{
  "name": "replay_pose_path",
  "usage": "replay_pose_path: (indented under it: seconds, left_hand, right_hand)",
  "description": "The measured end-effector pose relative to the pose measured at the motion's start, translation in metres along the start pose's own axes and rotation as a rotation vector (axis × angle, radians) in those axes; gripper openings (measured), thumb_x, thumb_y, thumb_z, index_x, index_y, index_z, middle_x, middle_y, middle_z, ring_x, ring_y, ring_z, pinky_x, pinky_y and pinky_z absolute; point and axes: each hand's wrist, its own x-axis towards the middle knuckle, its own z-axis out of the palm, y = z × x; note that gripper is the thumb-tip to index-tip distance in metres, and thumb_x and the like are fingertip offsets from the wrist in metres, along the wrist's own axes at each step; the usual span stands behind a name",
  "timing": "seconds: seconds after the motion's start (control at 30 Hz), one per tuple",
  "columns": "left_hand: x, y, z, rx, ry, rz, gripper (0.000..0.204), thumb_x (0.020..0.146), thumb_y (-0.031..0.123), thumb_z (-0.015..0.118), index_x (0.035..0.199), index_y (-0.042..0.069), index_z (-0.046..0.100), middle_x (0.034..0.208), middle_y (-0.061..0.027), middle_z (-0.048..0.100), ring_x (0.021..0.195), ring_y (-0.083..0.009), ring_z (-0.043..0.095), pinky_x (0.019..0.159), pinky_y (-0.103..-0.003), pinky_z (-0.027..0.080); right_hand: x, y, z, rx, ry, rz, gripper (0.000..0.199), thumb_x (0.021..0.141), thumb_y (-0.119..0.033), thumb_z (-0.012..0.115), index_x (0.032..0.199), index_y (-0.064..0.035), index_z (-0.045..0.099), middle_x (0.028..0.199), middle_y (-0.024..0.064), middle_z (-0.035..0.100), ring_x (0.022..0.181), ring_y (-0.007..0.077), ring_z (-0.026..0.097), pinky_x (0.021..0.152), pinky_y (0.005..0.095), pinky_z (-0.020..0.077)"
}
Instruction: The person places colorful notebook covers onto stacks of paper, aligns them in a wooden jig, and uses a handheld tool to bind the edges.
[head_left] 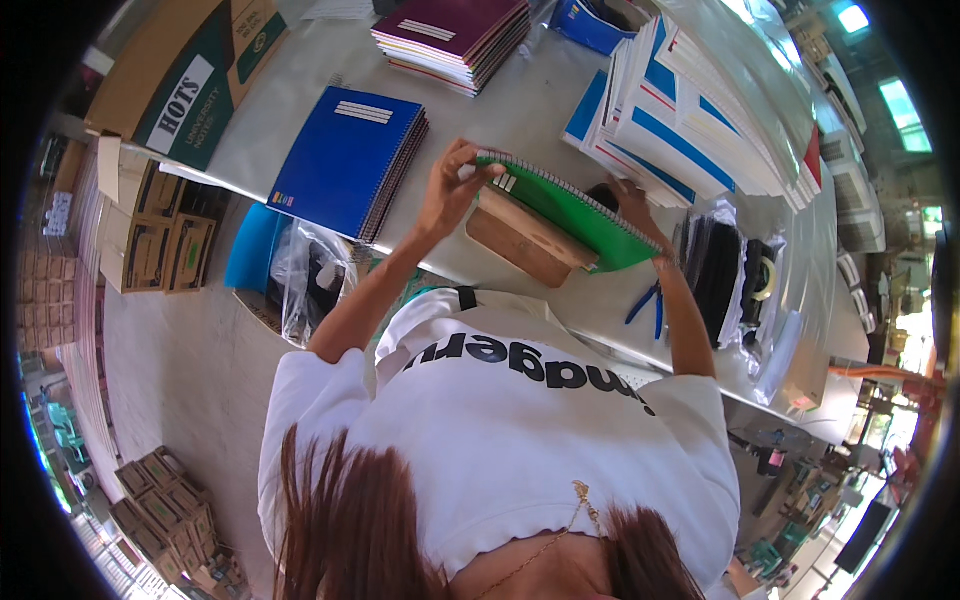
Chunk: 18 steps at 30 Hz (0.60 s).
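A green spiral notebook (pixel 570 215) is tilted up on its edge, its coil side away from me. My left hand (pixel 458 182) pinches its left end by the coil, thumb on the green cover. At the far right side of the notebook, my right hand (pixel 632 205) has its fingers bent in at the coil edge; the notebook partly hides them. A dark rounded thing shows beside those fingers, too unclear to name. Under and in front of the notebook lies a wooden block (pixel 515 245), which the notebook leans over. Blue-handled pliers (pixel 648 310) lie near my right forearm.
Left stands a stack of blue spiral notebooks (pixel 345 160); beyond, a maroon stack (pixel 450 35). White-and-blue printed sheets (pixel 690 120) are piled at right. Black coils (pixel 710 270) and a tape roll (pixel 765 280) lie near the right edge. A carton (pixel 185 85) sits far left.
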Motion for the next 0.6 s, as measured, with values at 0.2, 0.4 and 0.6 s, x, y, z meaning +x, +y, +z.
replay_pose_path:
  seconds: [0.2, 0.4, 0.6]
  left_hand:
    - [-0.039, 0.04, 0.015, -0.08, 0.011, -0.199, 0.024, 0.085, 0.016, 0.07, 0.107, 0.007, 0.07, 0.097, -0.0017, 0.051, 0.092, -0.0114, 0.051, 0.082, -0.025, 0.041]
    - [-0.03, 0.041, 0.01, -0.141, -0.111, -0.072, 0.022, 0.086, 0.014, 0.069, 0.107, 0.005, 0.067, 0.103, -0.0057, 0.058, 0.095, -0.0159, 0.055, 0.086, -0.027, 0.044]
    - [-0.029, 0.039, 0.004, 0.083, -0.137, 0.073, 0.017, 0.088, 0.011, 0.066, 0.102, 0.0, 0.064, 0.101, -0.0081, 0.062, 0.092, -0.0157, 0.058, 0.084, -0.028, 0.047]
  right_hand:
    - [-0.133, -0.052, 0.027, -0.164, 0.11, 0.798, 0.065, 0.092, -0.045, 0.054, 0.144, -0.0114, 0.036, 0.144, 0.0201, 0.034, 0.133, 0.038, 0.031, 0.107, 0.0524, 0.0248]
    - [-0.186, -0.082, 0.072, -0.215, 0.404, 1.023, 0.057, 0.096, -0.034, 0.048, 0.146, -0.0099, 0.032, 0.134, 0.0191, 0.04, 0.124, 0.0368, 0.036, 0.103, 0.0523, 0.026]
    - [-0.174, -0.103, 0.051, 0.201, 0.76, 1.12, 0.047, 0.094, -0.019, 0.055, 0.137, -0.0049, 0.042, 0.123, 0.0177, 0.049, 0.11, 0.0293, 0.049, 0.095, 0.0429, 0.0386]
